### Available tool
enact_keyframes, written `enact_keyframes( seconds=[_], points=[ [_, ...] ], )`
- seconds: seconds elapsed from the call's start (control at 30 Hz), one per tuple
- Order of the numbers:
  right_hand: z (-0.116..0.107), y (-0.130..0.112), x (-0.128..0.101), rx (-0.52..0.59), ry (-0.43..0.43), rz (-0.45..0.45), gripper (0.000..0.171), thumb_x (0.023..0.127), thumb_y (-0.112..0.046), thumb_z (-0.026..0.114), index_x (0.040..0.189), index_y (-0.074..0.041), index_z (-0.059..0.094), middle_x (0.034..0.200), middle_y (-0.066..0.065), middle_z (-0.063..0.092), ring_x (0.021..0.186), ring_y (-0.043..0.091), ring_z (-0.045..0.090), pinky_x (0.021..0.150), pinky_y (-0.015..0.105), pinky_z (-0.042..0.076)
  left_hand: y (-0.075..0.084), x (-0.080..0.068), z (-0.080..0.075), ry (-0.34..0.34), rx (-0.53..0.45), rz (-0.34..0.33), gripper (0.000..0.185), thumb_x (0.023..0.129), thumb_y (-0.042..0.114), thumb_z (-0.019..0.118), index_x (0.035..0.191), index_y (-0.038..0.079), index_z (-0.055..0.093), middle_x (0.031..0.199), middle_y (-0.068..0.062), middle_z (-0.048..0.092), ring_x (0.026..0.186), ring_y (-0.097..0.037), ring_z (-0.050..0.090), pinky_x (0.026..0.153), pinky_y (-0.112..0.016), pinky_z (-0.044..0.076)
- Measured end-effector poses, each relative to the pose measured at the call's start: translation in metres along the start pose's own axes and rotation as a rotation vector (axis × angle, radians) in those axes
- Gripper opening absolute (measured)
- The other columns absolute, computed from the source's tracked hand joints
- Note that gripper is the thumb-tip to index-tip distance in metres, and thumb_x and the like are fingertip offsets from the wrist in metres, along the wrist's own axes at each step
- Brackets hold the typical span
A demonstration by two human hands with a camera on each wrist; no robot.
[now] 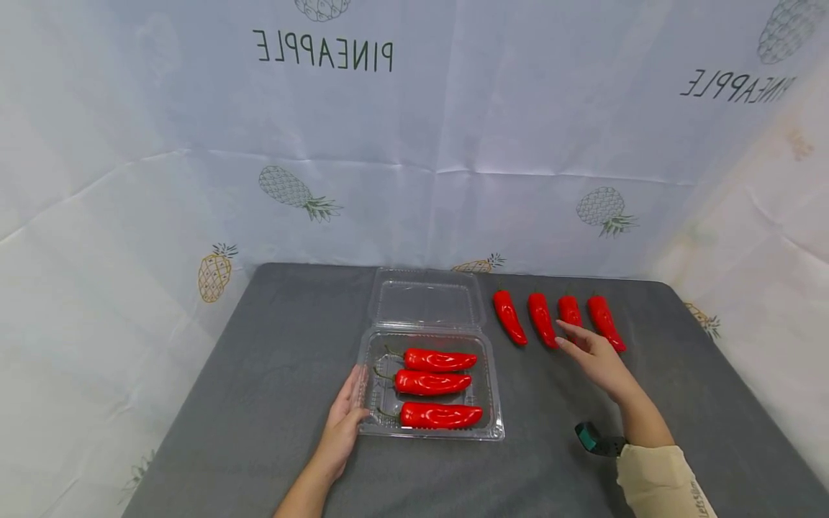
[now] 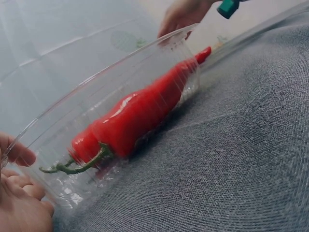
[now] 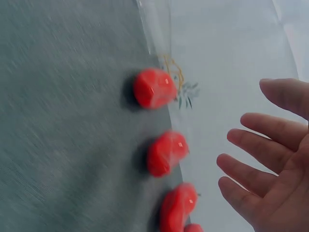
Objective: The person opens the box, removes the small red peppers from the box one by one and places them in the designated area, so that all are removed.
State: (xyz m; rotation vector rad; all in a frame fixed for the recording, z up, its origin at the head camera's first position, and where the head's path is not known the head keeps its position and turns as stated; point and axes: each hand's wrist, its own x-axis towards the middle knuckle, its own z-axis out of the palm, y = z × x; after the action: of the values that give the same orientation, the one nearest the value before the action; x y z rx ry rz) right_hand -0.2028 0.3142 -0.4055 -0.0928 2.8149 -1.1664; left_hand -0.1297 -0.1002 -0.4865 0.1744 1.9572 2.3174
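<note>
On the grey felt table [image 1: 272,374], your left hand [image 1: 343,424] grips the clear plastic clamshell tray [image 1: 494,403]; your right hand [image 1: 596,356], fingers spread and holding nothing, hovers over four loose red chilli peppers [image 1: 540,319].

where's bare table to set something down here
Free: the wide grey table left of the clear tray, and the near strip between left hand and right hand. Crowded: the far right, where four loose peppers lie in a row.
</note>
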Motion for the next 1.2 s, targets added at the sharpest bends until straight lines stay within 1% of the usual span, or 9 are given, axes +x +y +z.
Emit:
enact_keyframes(
  seconds=[0.2,0.27,0.43,0.6,0.8,0.9,1.0,1.1,1.2],
  points=[
    [0.016,-0.01,-0.012,0.03,-0.032,-0.072,0.052,0.094,-0.029,0.051,0.139,-0.003,0.042,0.139,0.022,0.046,0.119,0.037,0.052,0.09,0.046,0.049,-0.002,0.0,0.0,0.001,-0.006,0.003,0.076,0.079,-0.012,0.034,0.148,-0.002,0.003,0.156,-0.019,0.004,0.142,-0.03,-0.002,0.098,0.001,0.019],
    [0.019,-0.015,-0.014,0.043,-0.04,-0.1,0.051,0.094,-0.026,0.052,0.138,-0.002,0.043,0.139,0.022,0.045,0.123,0.038,0.048,0.092,0.048,0.047,-0.002,0.0,0.0,-0.001,-0.015,0.006,0.076,0.079,-0.012,0.034,0.148,-0.003,0.003,0.156,-0.019,0.003,0.142,-0.03,-0.002,0.098,0.001,0.019],
    [0.027,-0.031,-0.015,0.062,-0.06,-0.143,0.053,0.092,-0.028,0.054,0.138,-0.002,0.043,0.141,0.018,0.045,0.131,0.038,0.039,0.098,0.056,0.039,-0.002,0.0,-0.001,0.004,-0.02,0.006,0.076,0.079,-0.012,0.034,0.148,-0.003,0.003,0.156,-0.019,0.003,0.142,-0.028,-0.002,0.098,0.001,0.019],
    [0.035,-0.049,-0.014,0.067,-0.085,-0.194,0.053,0.09,-0.027,0.057,0.138,-0.005,0.045,0.141,0.014,0.047,0.131,0.037,0.039,0.099,0.058,0.037,-0.002,0.0,0.0,0.002,-0.021,0.003,0.076,0.079,-0.012,0.034,0.148,-0.003,0.003,0.156,-0.019,0.003,0.142,-0.028,-0.001,0.099,0.001,0.019],
    [0.047,-0.066,-0.011,0.075,-0.161,-0.272,0.054,0.09,-0.024,0.059,0.138,-0.005,0.044,0.141,0.015,0.046,0.13,0.037,0.041,0.098,0.057,0.039,-0.003,0.001,0.0,-0.004,-0.021,0.01,0.076,0.079,-0.012,0.034,0.148,-0.004,0.003,0.156,-0.02,0.003,0.142,-0.028,-0.001,0.099,0.001,0.02],
    [0.051,-0.074,-0.008,0.065,-0.205,-0.275,0.053,0.089,-0.027,0.06,0.137,-0.009,0.046,0.14,0.013,0.048,0.129,0.035,0.044,0.098,0.056,0.04,-0.005,0.001,0.0,-0.007,-0.021,0.014,0.076,0.079,-0.012,0.034,0.148,-0.004,0.003,0.156,-0.02,0.003,0.142,-0.021,0.002,0.099,0.001,0.02],
    [0.053,-0.081,-0.004,0.04,-0.275,-0.298,0.051,0.089,-0.03,0.059,0.136,-0.012,0.049,0.138,0.011,0.05,0.128,0.034,0.045,0.099,0.056,0.039,-0.006,0.001,0.0,-0.008,-0.029,0.018,0.076,0.079,-0.013,0.034,0.148,-0.004,0.003,0.155,-0.021,0.003,0.14,-0.005,0.01,0.099,0.0,0.02],
    [0.055,-0.089,0.002,-0.005,-0.353,-0.347,0.049,0.09,-0.032,0.057,0.134,-0.011,0.051,0.136,0.011,0.052,0.126,0.033,0.048,0.098,0.054,0.041,-0.006,0.0,-0.001,-0.013,-0.029,0.023,0.076,0.079,-0.013,0.033,0.147,-0.004,0.002,0.155,-0.021,0.003,0.133,0.01,0.016,0.099,0.0,0.02],
    [0.058,-0.098,0.008,-0.043,-0.43,-0.374,0.049,0.09,-0.033,0.057,0.132,-0.009,0.052,0.133,0.011,0.055,0.115,0.029,0.056,0.091,0.047,0.048,-0.005,0.0,-0.002,-0.015,-0.033,0.031,0.076,0.078,-0.013,0.033,0.147,-0.005,0.002,0.155,-0.023,0.003,0.128,0.017,0.02,0.099,0.0,0.021]
  ],
)
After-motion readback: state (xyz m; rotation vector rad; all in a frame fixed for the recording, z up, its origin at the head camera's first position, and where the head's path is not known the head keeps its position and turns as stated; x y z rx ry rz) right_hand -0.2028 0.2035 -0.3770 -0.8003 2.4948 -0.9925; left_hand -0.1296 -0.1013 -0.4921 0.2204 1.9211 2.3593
